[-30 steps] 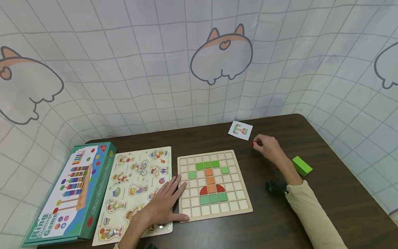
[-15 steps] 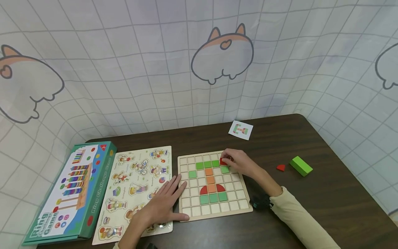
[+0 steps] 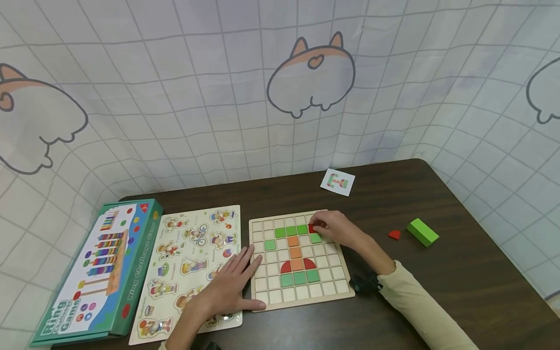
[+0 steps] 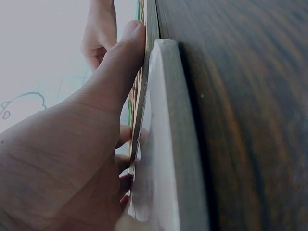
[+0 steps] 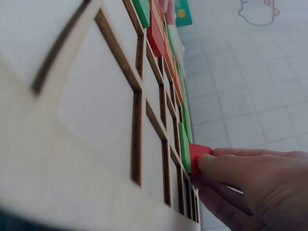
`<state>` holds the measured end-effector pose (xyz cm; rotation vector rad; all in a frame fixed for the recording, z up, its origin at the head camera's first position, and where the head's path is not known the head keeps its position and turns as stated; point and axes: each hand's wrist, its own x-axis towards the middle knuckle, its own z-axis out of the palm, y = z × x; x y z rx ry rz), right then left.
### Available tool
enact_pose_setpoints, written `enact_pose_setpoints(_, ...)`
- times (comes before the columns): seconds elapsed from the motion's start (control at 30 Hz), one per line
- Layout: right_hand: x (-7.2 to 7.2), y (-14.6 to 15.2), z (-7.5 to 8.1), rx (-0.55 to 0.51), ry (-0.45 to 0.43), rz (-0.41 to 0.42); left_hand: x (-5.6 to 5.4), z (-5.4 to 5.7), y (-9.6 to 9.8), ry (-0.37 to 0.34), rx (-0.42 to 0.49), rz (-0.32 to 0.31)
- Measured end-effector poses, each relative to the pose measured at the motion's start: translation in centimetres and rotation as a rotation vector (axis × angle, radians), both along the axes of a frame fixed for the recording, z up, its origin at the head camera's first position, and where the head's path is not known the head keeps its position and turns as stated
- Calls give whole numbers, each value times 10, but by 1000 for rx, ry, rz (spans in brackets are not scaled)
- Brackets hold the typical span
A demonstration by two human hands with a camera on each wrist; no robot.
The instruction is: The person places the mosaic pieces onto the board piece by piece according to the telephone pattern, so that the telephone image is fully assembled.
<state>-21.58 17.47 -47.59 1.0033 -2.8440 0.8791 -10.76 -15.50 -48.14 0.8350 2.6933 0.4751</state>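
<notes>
A wooden grid board [image 3: 306, 302] lies on the table with green, orange and red pieces set in some squares. My right hand [image 3: 336, 227] pinches a red piece [image 5: 196, 156] between thumb and fingers, at a square to the right of the green row and just above a lone green square [image 3: 315, 238]. My left hand [image 3: 229, 287] lies flat with fingers spread, partly on the picture puzzle board [image 3: 188, 248], thumb and fingertips on the grid board's left edge. In the left wrist view the left thumb [image 4: 127, 53] rests along that edge.
A second red quarter-round piece [image 3: 394, 235] and a bright green block [image 3: 422, 232] lie on the table at right. A small pattern card [image 3: 338, 182] sits at the back. The ring game box [image 3: 100, 272] stands at far left.
My right hand has come left from beside the card to the grid board, carrying the red piece, and has stayed there since half a second ago. My left hand has kept its place.
</notes>
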Motion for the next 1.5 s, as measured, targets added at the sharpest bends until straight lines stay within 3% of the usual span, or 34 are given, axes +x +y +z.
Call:
enact_pose_setpoints(0.2,1,-7,5,74,41,-35,-1,1,0,14,1,-5)
enact_pose_setpoints(0.37,4,-10,5,128,25,-90,-2,1,-1,21,2,-13)
enact_pose_setpoints(0.63,9,-5,12,97,-5,-45,1,-1,-1,2,17,-12)
enact_pose_setpoints(0.77,17,22,34,71,2,-104,2,-1,-1,3,23,-16)
enact_pose_setpoints(0.87,27,55,50,104,19,-173,1,-1,-1,11,15,-14)
enact_pose_setpoints(0.93,34,79,55,117,-14,-194,0,-1,-1,13,10,-12)
enact_pose_setpoints(1.1,47,136,56,139,-175,-177,-1,-1,-2,3,6,-13)
enact_pose_setpoints(1.27,49,167,56,193,-299,-175,-1,-1,-2,-1,10,-10)
enact_pose_setpoints(1.5,45,171,51,231,-307,-116,-1,-1,-1,-12,14,-6)
